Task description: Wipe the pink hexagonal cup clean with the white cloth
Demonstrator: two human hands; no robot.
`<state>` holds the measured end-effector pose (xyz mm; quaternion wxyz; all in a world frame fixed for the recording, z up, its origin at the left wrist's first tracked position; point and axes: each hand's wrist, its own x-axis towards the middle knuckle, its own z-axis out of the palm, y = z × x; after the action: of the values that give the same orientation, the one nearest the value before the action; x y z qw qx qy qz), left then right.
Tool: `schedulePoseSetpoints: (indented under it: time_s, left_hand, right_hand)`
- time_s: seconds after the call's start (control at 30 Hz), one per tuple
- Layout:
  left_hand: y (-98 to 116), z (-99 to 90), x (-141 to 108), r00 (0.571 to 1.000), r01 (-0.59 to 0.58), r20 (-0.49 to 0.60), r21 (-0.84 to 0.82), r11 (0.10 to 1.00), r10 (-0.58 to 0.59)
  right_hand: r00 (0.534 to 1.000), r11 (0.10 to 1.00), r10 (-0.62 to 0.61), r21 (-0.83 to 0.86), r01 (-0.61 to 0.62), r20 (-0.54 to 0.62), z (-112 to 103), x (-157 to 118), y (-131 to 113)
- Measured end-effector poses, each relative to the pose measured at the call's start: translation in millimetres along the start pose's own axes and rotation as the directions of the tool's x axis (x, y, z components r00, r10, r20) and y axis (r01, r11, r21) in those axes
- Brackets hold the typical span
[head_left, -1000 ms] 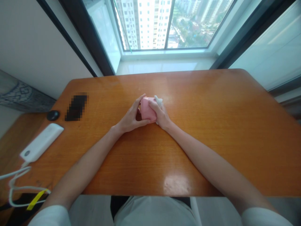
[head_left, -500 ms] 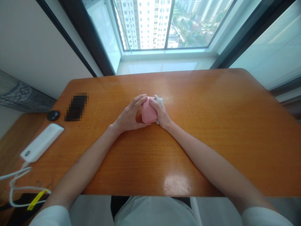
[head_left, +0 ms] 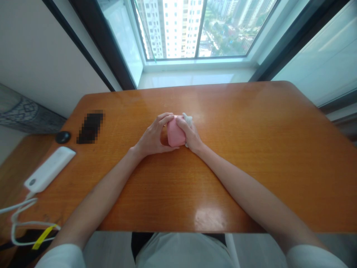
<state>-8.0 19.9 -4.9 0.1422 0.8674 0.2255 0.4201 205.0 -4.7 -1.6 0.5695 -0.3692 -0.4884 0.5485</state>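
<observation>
I have the box at mid-table, between both hands; whether it touches the table I can't tell. The left hand is a wide C, fingertips on the box's far left corner, thumb along its near edge, palm off it. The right hand is closed tighter on the right side, thumb on the pink face, cloth bunched at its fingers. I judge the box light and fairly stiff, smooth enough to slip; the cloth, limp. I'd hold the box by opposite edges, gently.
</observation>
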Motion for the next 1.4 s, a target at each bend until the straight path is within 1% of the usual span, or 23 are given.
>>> schedulePoseSetpoints:
  time_s: [0.17, 0.27, 0.37, 0.43, 0.5, 0.53, 0.6, 0.7, 0.77, 0.83, 0.9, 0.97, 1.07, 1.13, 1.27, 1.33, 1.4]
  left_hand:
    - [1.2, -0.6, 2.1, 1.000, 0.018, -0.003, -0.037, 0.999, -0.019]
    - [3.4, -0.2, 2.1, 0.997, 0.074, 0.010, -0.061, 0.995, -0.073]
    - [5.4, 2.4, 1.7, 0.989, 0.149, 0.014, -0.094, 0.984, -0.149]
    - [5.5, 5.5, 1.5, 0.971, 0.238, 0.023, -0.159, 0.958, -0.237]
    - [4.2, 8.8, 1.4, 0.943, 0.332, 0.049, -0.250, 0.910, -0.331]
    - [3.2, 10.4, 1.3, 0.929, 0.367, 0.065, -0.289, 0.884, -0.364]
    - [1.0, 13.0, 1.0, 0.916, 0.397, 0.088, -0.330, 0.856, -0.391]
    - [-0.8, 15.4, -0.4, 0.923, 0.382, 0.085, -0.319, 0.868, -0.375]
    - [-1.0, 15.5, -1.8, 0.940, 0.341, 0.071, -0.285, 0.896, -0.335]
    - [-1.0, 13.6, -3.0, 0.965, 0.262, 0.037, -0.230, 0.937, -0.260]
    - [-1.2, 9.1, -3.7, 0.987, 0.161, 0.010, -0.150, 0.975, -0.162]
    - [-1.6, 2.8, -3.9, 0.996, 0.079, 0.041, -0.049, 0.996, -0.077]
    - [-1.1, -5.3, -3.1, 0.991, 0.016, 0.130, 0.076, 0.997, -0.026]
    - [0.1, -7.4, -2.1, 0.991, 0.004, 0.135, 0.102, 0.995, -0.018]
    - [3.2, -4.9, 0.8, 0.997, 0.025, 0.066, 0.045, 0.999, -0.028]
    - [4.9, -2.6, 2.5, 0.998, 0.049, 0.035, 0.000, 0.999, -0.049]
    - [6.9, -0.3, 4.1, 0.994, 0.104, 0.018, -0.049, 0.993, -0.103]
  right_hand:
    - [1.000, 1.000, 0.004, 0.000, -0.004, -0.004, 1.1, -1.1, -0.7]
    - [1.000, 1.000, 0.002, -0.015, -0.003, -0.021, 1.3, -1.9, -1.7]
    - [1.000, 1.000, 0.004, -0.015, -0.005, -0.014, 0.9, -2.5, -2.4]
    - [1.000, 1.000, 0.012, -0.007, -0.012, -0.003, 0.8, -2.7, -2.8]
    - [1.000, 1.000, 0.016, -0.011, -0.016, -0.002, 1.2, -3.0, -3.0]
    - [1.000, 1.000, 0.015, -0.015, -0.015, -0.002, 1.6, -3.2, -3.2]
    - [1.000, 1.000, 0.010, -0.026, -0.010, -0.003, 2.4, -3.7, -3.4]
    - [1.000, 1.000, 0.007, -0.029, -0.007, -0.006, 3.0, -4.7, -3.7]
    - [1.000, 0.999, 0.004, -0.035, -0.004, -0.008, 2.8, -5.1, -4.3]
    - [1.000, 0.999, -0.001, -0.044, 0.001, -0.010, 2.3, -5.3, -5.2]
    - [1.000, 0.999, 0.000, -0.048, 0.000, -0.018, 1.6, -5.2, -5.9]
    - [1.000, 0.999, 0.008, -0.034, -0.008, -0.025, 0.9, -4.8, -5.6]
    - [1.000, 1.000, 0.019, 0.001, -0.019, -0.019, -0.1, -3.5, -2.9]
    - [1.000, 1.000, 0.027, 0.003, -0.027, -0.016, -0.6, -2.5, -0.9]
    - [1.000, 0.999, 0.016, -0.039, -0.017, -0.024, -1.1, -1.8, -0.7]
    - [1.000, 0.999, -0.001, -0.049, 0.000, -0.021, -1.1, -2.3, -2.2]
    - [1.000, 0.999, -0.005, -0.045, 0.004, -0.017, -1.1, -3.5, -3.7]
